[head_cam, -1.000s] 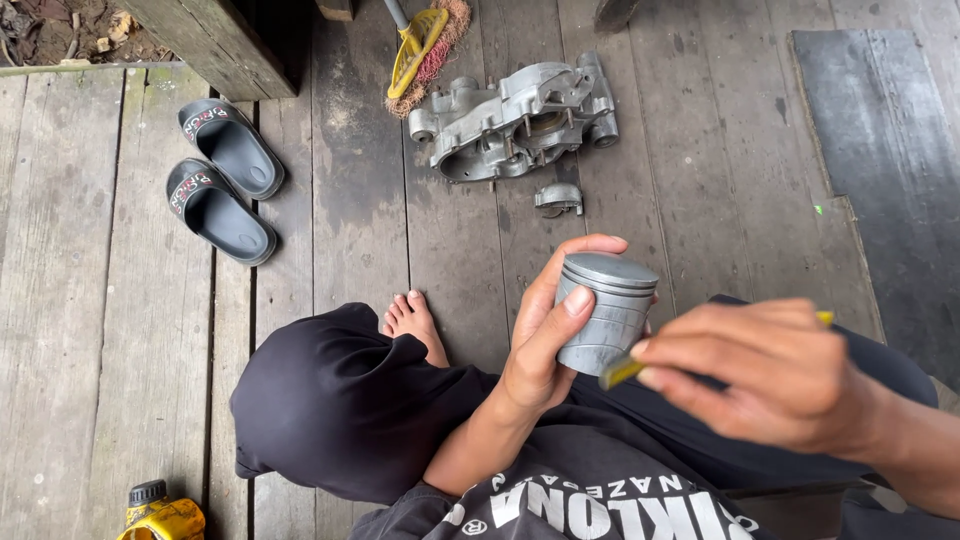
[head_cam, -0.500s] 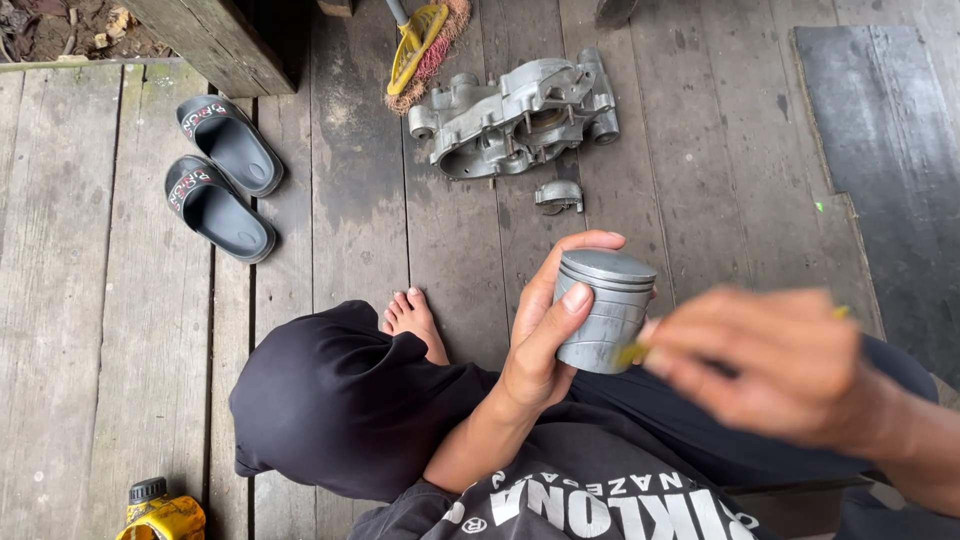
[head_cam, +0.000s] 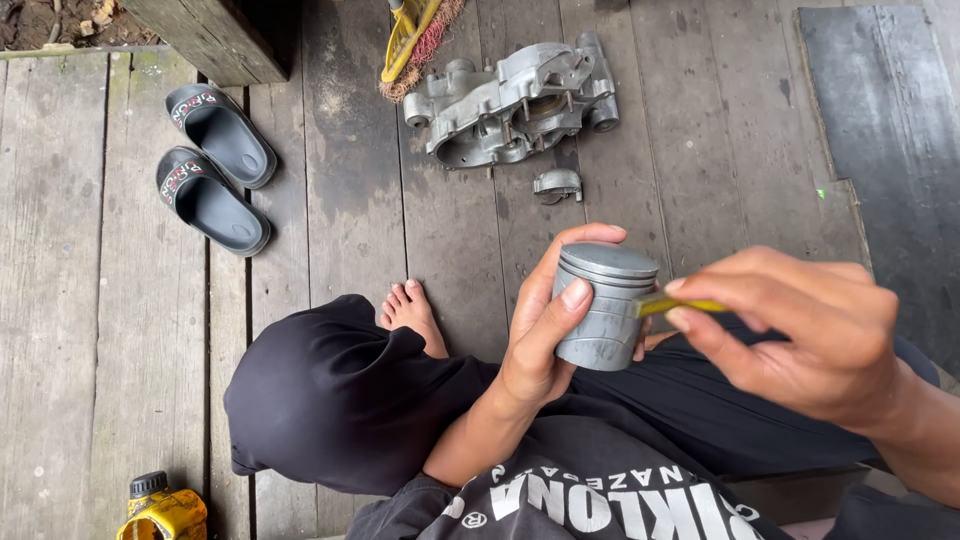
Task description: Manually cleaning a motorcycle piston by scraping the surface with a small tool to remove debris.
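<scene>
**Piston held up over a plank porch, thin yellow tool at its side**

I look down from the head camera at a person seated on a grey wooden floor (head_cam: 330,200), with a metal piston (head_cam: 605,305) raised over the lap. The left hand (head_cam: 545,330) wraps it from the left: fingers curl behind the crown and the thumb presses the near wall, so the grip is closed firmly round the piston and holds it upright with its flat top clear. Held like that, the right side of the piston stays bare, and that seems to be the point of the hold, since the right hand (head_cam: 800,335) comes in from that side. Its thumb and fingertips are pinched shut on a thin yellow tool (head_cam: 680,305), whose tip meets the piston just below the ringed top edge. I cannot tell what kind of tool it is; most of it is hidden inside the hand.

A bare foot (head_cam: 410,312) rests on the planks beside the dark-clad knee. Farther out lie a grey engine casing (head_cam: 515,100) and a small metal part (head_cam: 558,185) just in front of it, well apart from the hands. A yellow brush (head_cam: 415,40) touches the casing's far left corner. A pair of dark sandals (head_cam: 212,165) sits to the left, and a yellow bottle (head_cam: 162,510) stands at the lower left edge.
</scene>
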